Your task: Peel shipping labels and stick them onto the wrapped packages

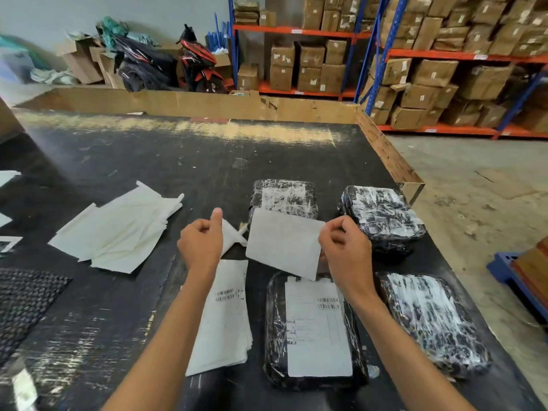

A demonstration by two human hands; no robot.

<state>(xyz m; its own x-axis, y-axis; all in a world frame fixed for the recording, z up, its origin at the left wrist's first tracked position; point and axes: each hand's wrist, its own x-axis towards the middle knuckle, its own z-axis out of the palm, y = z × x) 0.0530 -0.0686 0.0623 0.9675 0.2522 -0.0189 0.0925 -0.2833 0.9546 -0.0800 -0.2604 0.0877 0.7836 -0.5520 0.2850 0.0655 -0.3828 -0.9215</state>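
Note:
Several black wrapped packages lie on the dark table [148, 149]. The near middle package [275, 336] carries a stuck label [318, 330]. Three others sit at far middle [283, 195], far right [382, 215] and near right [430, 318]. My right hand [344, 247] pinches the right edge of a peeled white label [283, 243], held in the air above the packages. My left hand [201, 241] pinches a white backing strip [232, 235], thumb raised. A stack of unpeeled labels [222, 318] lies under my left forearm.
A pile of used white backing sheets [118, 229] lies at the left. A black mesh mat [23, 301] sits at the near left. The table's raised cardboard rim [385, 155] runs along the far and right sides. Shelves of cartons [444, 69] and a motorbike [201, 63] stand beyond.

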